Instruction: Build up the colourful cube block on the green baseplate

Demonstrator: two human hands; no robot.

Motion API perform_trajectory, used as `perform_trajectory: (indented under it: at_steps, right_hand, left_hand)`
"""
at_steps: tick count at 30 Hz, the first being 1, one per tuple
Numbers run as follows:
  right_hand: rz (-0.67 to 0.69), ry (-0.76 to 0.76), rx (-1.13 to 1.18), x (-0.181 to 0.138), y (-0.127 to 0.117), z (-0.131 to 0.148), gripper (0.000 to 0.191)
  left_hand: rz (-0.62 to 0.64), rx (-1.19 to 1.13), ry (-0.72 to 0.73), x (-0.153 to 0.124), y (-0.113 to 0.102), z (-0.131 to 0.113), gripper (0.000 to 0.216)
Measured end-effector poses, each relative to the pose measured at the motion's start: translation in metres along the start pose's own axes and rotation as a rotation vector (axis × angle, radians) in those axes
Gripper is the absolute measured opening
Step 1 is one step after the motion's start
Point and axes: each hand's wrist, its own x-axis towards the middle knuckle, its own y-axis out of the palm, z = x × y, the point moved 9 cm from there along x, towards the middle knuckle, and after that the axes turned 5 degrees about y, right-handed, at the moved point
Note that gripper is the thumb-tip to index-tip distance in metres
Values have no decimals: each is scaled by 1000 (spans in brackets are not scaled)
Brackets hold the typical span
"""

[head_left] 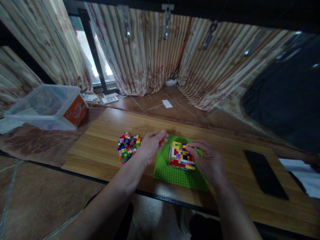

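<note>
A block built of small coloured bricks (180,155) stands on a green baseplate (172,173) on the wooden table. My right hand (208,160) wraps round the block's right side, fingers curled over its top edge. My left hand (152,143) hovers just left of the baseplate, fingertips pinched on a small red brick (162,141). A heap of loose coloured bricks (128,146) lies on the table to the left of that hand.
A clear plastic tub (47,106) with an orange label sits on the far left surface. A flat black phone-like slab (265,173) lies on the table at the right. Curtains hang behind; tiled floor lies beyond the table.
</note>
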Motion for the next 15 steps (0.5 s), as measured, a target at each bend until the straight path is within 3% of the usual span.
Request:
perform_trajectory:
  at_steps: [4,15]
  right_hand:
    - [29,-23,-59,1,7,0,12]
    - [47,39,15,-4,24,0,10]
  left_hand:
    - [61,-15,-13,-3,9,3,25]
    - [76,3,-32,-5,11,4,22]
